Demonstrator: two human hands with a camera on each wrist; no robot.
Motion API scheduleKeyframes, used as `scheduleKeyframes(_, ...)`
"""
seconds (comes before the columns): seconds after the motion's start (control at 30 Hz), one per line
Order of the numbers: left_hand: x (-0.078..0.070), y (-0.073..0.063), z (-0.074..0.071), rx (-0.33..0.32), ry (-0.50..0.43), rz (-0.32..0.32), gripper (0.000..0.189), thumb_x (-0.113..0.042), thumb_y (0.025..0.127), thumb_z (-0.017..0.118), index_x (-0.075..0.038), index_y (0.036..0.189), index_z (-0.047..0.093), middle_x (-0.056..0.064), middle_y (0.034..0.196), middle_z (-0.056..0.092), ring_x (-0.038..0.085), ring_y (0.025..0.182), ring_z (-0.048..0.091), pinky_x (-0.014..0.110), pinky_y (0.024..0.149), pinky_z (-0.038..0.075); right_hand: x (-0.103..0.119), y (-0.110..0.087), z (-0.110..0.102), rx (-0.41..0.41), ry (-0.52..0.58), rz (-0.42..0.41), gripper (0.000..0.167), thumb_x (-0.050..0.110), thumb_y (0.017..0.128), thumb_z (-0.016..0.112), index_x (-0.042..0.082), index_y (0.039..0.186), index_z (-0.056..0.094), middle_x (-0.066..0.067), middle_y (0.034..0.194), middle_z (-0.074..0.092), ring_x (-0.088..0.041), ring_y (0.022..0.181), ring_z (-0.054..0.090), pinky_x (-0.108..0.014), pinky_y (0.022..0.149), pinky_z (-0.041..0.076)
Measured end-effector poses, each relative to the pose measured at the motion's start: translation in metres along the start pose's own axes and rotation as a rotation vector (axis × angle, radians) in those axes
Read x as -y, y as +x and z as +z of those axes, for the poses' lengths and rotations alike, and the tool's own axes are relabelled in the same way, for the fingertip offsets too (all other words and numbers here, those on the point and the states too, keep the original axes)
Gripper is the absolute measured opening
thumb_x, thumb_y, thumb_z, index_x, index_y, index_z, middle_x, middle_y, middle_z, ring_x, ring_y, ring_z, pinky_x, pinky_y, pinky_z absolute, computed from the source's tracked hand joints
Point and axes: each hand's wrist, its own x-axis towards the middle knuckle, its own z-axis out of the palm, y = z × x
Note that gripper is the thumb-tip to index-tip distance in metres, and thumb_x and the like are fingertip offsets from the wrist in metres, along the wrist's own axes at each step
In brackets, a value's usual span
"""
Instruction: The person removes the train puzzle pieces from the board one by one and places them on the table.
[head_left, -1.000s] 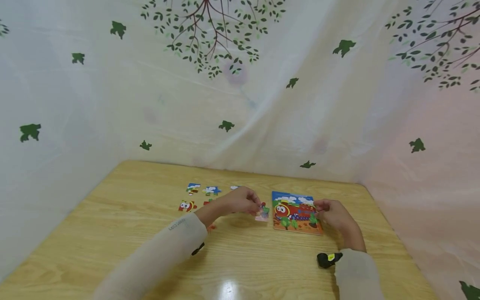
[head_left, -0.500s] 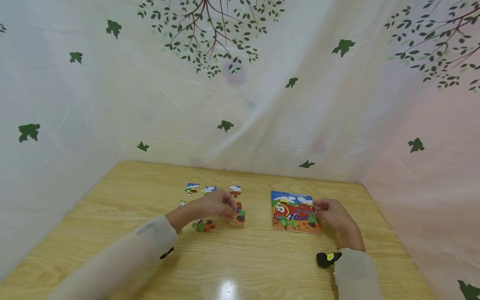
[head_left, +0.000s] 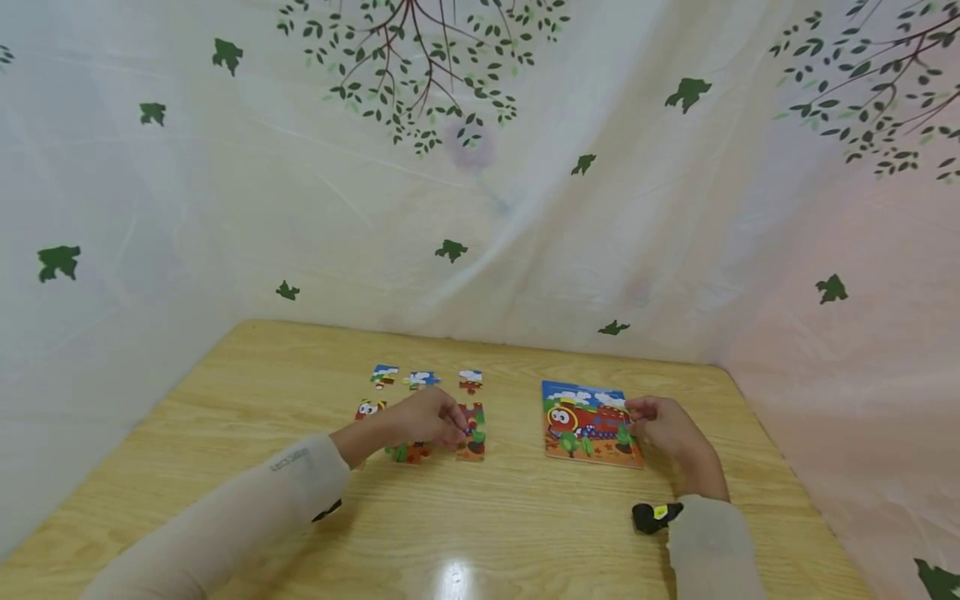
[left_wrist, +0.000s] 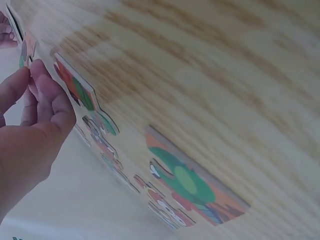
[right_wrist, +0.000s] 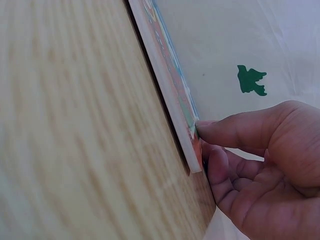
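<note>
Between the thumb and fingertips of my left hand (head_left: 427, 417) is a jigsaw piece (head_left: 472, 448) with orange ground and green on it. It lies at the lower right of a group of loose pieces, right below another piece with red on it. In the left wrist view, the pinched piece (left_wrist: 29, 46) shows just past the fingertips. My right hand (head_left: 669, 429) grips the right edge of a square picture board (head_left: 588, 425) showing a red character with big eyes. In the right wrist view, thumb and fingers pinch the board's corner (right_wrist: 194, 155), with a dark shadow below its edge.
Three jigsaw pieces, including a blue and white one (head_left: 422, 379), form a row behind my left hand. A piece with eyes (head_left: 370, 408) lies to its left, and a green and orange piece (head_left: 408, 452) shows below. White cloth (head_left: 360, 208) hangs behind the wooden table (head_left: 525, 533).
My left hand has moved left with the jigsaw piece, away from the board, and lowered it onto the right side of the loose pieces. My right hand has stayed on the board.
</note>
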Motion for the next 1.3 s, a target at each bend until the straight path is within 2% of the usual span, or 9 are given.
scheduleKeyframes(0.23, -0.0008, 0.0016, 0.0045, -0.038, 0.123, 0.030, 0.004, -0.001, 0.091, 0.074, -0.001, 0.090, 0.071, 0.004, 0.082, 0.072, 0.014, 0.067, 0.060, 0.027, 0.059, 0.050, 0.0028, -0.0003, -0.0007, 0.007, 0.009, -0.004, 0.042, -0.001, 0.097, 0.059, -0.013, 0.137, 0.053, -0.022, 0.118, 0.060, -0.031, 0.105, 0.056, -0.034, 0.081, 0.051)
scheduleKeyframes(0.47, -0.0029, 0.0018, 0.0064, -0.029, 0.279, 0.082, 0.003, -0.003, 0.090, 0.075, -0.002, 0.088, 0.073, 0.001, 0.077, 0.069, 0.010, 0.060, 0.053, 0.024, 0.054, 0.044, 0.0022, -0.0021, 0.0006, 0.002, -0.001, -0.002, 0.043, -0.001, 0.097, 0.062, -0.011, 0.137, 0.054, -0.025, 0.125, 0.060, -0.034, 0.112, 0.056, -0.043, 0.093, 0.051)
scheduleKeyframes(0.8, -0.0014, 0.0035, 0.0075, -0.017, 0.326, 0.114, 0.006, -0.002, 0.090, 0.075, -0.006, 0.085, 0.073, -0.001, 0.073, 0.068, 0.009, 0.055, 0.052, 0.025, 0.052, 0.043, 0.0028, -0.0048, -0.0020, -0.004, -0.006, 0.013, 0.043, -0.001, 0.097, 0.062, -0.010, 0.137, 0.054, -0.025, 0.124, 0.060, -0.035, 0.111, 0.055, -0.044, 0.092, 0.049)
scheduleKeyframes(0.97, 0.0045, 0.0045, 0.0082, -0.026, 0.380, 0.110, 0.011, -0.002, 0.090, 0.074, -0.009, 0.083, 0.072, -0.002, 0.072, 0.067, 0.008, 0.055, 0.052, 0.023, 0.052, 0.043, 0.0023, -0.0043, 0.0002, 0.001, -0.003, 0.003, 0.044, -0.001, 0.096, 0.063, -0.010, 0.138, 0.054, -0.026, 0.126, 0.059, -0.036, 0.114, 0.054, -0.048, 0.096, 0.048)
scheduleKeyframes(1.1, 0.0054, 0.0053, 0.0079, -0.034, 0.390, 0.110, 0.012, -0.002, 0.090, 0.075, -0.010, 0.082, 0.072, -0.003, 0.073, 0.067, 0.008, 0.055, 0.053, 0.023, 0.052, 0.044, 0.0013, -0.0036, 0.0011, 0.001, 0.000, -0.001, 0.043, -0.002, 0.097, 0.063, -0.010, 0.138, 0.054, -0.026, 0.126, 0.059, -0.036, 0.114, 0.055, -0.045, 0.094, 0.050)
scheduleKeyframes(1.3, 0.0006, 0.0030, 0.0013, -0.032, 0.400, 0.166, 0.009, -0.003, 0.092, 0.072, -0.008, 0.085, 0.074, -0.004, 0.076, 0.069, 0.008, 0.059, 0.055, 0.025, 0.055, 0.047, 0.0005, -0.0040, 0.0006, 0.002, 0.000, -0.009, 0.044, -0.001, 0.096, 0.063, -0.011, 0.138, 0.053, -0.025, 0.125, 0.060, -0.035, 0.112, 0.055, -0.041, 0.091, 0.050)
